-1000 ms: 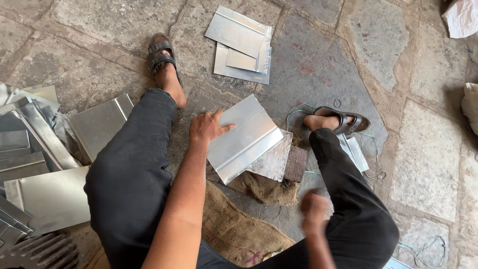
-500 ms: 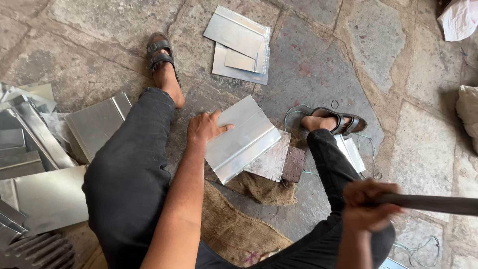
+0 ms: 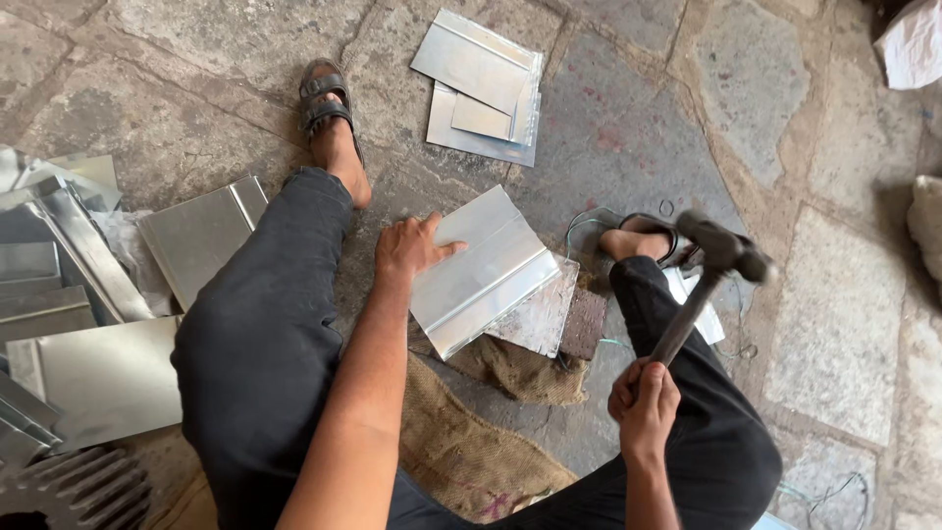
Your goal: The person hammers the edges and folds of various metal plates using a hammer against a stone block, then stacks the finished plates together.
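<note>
Left hand [image 3: 407, 247] fingers flat on sheet [image 3: 481, 267] edge, right hand [image 3: 643, 397] fingers wrapped round raised hammer [image 3: 708, 270].

The floor [image 3: 785, 324] is paved with large irregular stone slabs, grey and brownish, with sandy joints running between them. Daylight falls evenly over it, without hard shadows. A stack of flat metal sheets [image 3: 481, 88] lies on the stones at the top, and a bigger heap of bent metal panels [image 3: 78, 294] spreads along the left edge. A piece of brown burlap sacking [image 3: 471, 451] lies crumpled on the ground in the lower middle. A white bag [image 3: 913, 44] sits in the top right corner.
</note>
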